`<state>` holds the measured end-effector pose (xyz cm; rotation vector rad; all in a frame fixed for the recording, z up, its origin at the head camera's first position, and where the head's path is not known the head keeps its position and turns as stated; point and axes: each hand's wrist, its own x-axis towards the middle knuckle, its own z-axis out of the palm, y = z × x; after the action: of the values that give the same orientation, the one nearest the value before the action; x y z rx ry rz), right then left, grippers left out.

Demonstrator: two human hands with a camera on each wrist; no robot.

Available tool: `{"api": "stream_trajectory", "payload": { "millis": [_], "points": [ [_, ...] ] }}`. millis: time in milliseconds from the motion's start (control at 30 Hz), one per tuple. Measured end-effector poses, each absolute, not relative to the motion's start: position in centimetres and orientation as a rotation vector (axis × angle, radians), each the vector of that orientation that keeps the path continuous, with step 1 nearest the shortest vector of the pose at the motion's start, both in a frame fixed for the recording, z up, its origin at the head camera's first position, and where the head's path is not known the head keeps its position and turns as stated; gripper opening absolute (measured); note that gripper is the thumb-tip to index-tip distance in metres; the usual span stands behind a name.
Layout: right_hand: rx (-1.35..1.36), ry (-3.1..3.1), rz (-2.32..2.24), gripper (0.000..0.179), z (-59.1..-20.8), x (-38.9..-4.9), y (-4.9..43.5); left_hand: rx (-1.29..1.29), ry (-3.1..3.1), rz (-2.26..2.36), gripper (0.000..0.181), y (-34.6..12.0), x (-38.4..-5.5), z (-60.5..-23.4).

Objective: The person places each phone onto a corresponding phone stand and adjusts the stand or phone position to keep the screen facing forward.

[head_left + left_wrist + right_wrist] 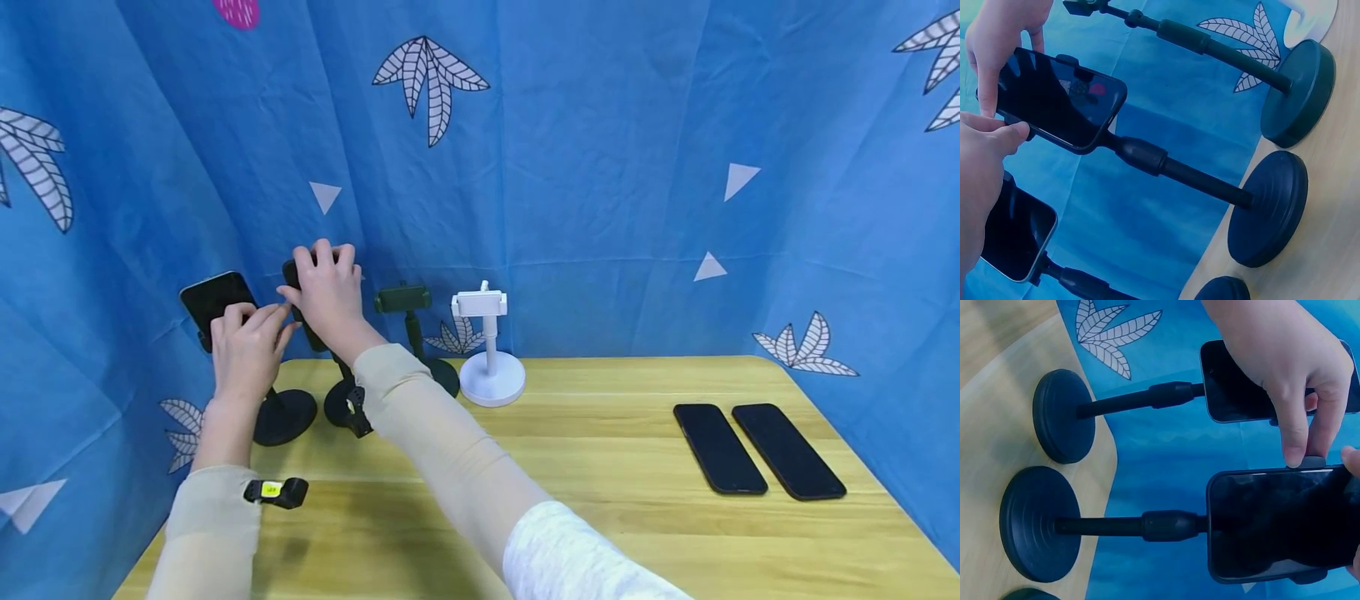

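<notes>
A black phone point(1054, 100) sits in the clamp of a black phone stand point(1204, 181), second from the left. With its fingers over the top end and thumb along the side, my right hand point(330, 292) grips this phone. My left hand point(251, 346) pinches the clamp's side jaw with thumb and finger at the phone's left edge, well shown in the right wrist view. Behind the left hand another phone point(213, 296) is held tilted in the leftmost black stand point(285, 417). Part of that phone is hidden by the hand.
Right of the hands stand a dark green phone stand point(415, 329) and a white phone stand point(491, 379), their clamps without phones. Two black phones point(720, 450) lie side by side on the right of the wooden table point(600, 467). A blue patterned curtain point(600, 167) surrounds the table.
</notes>
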<state>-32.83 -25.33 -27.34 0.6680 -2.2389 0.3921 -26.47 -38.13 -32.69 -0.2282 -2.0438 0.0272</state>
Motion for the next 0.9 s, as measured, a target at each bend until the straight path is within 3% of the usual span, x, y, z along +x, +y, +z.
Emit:
{"api": "stream_trajectory", "payload": {
  "millis": [433,900],
  "points": [
    [0.690,-2.184,0.288,0.052,-28.0,-32.8,-25.1,-0.246,-2.009,-0.035,0.032,-38.3,-26.5,-33.7],
    [0.840,-2.278,0.287,0.064,-27.5,-32.7,-24.6,-0.207,-2.005,-0.059,0.031,-38.6,-26.6,-34.0]
  ]
}}
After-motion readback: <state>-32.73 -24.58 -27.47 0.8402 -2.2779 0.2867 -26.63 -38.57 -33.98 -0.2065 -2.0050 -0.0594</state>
